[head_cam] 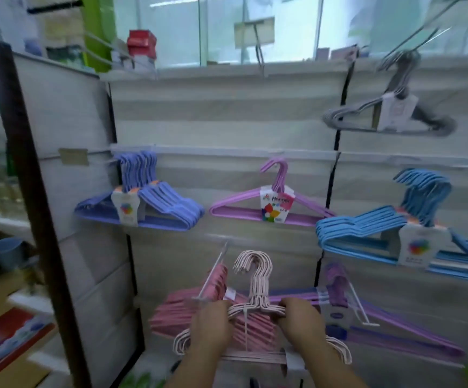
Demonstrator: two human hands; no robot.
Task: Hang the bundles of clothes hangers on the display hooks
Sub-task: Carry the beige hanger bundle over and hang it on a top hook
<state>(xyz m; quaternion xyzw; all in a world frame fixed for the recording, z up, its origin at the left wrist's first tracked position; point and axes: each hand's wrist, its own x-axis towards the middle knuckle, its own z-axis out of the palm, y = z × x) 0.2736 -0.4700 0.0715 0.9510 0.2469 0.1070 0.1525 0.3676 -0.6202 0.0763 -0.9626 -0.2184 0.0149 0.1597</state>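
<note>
Both hands grip the pale pink hanger bundle [255, 309] by its shoulders, left hand [213, 326] and right hand [300, 320] either side of upright hooks; the display hook [213, 271] juts just up-left, nearer the left hand

free: bare panel [227, 121] | blocked: pink hangers [171, 312], display hook [213, 273]

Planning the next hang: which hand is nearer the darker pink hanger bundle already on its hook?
Left. The left hand is directly in front of the darker pink bundle; the right hand is off to its right.
</note>
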